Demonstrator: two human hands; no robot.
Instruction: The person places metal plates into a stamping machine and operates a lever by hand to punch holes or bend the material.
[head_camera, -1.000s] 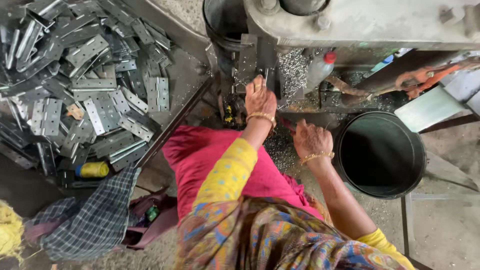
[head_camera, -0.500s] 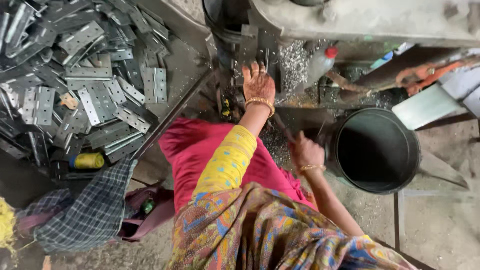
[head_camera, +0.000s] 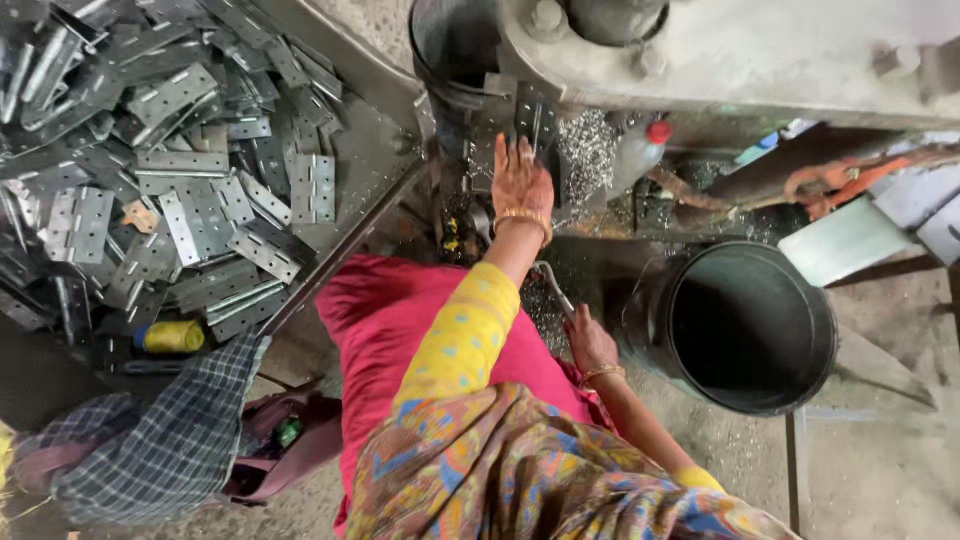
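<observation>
Near: right hand (head_camera: 590, 343), fingers clamped on a thin metal lever (head_camera: 553, 287), just left of the dark bucket (head_camera: 750, 325). Farther: left hand (head_camera: 522, 183), fingers spread flat on a hinge plate (head_camera: 535, 118) at the machine (head_camera: 720, 55). Far left: hinge pile (head_camera: 150, 170).

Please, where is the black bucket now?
In the head view the black bucket stands on the floor at the right, just beyond the right hand and below the grey machine.

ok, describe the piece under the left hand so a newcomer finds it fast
Start at the grey machine body along the top. Below its left end, the left hand lies flat on a perforated metal hinge plate. Unlike the heaped plates, it sits alone at the machine.
</observation>
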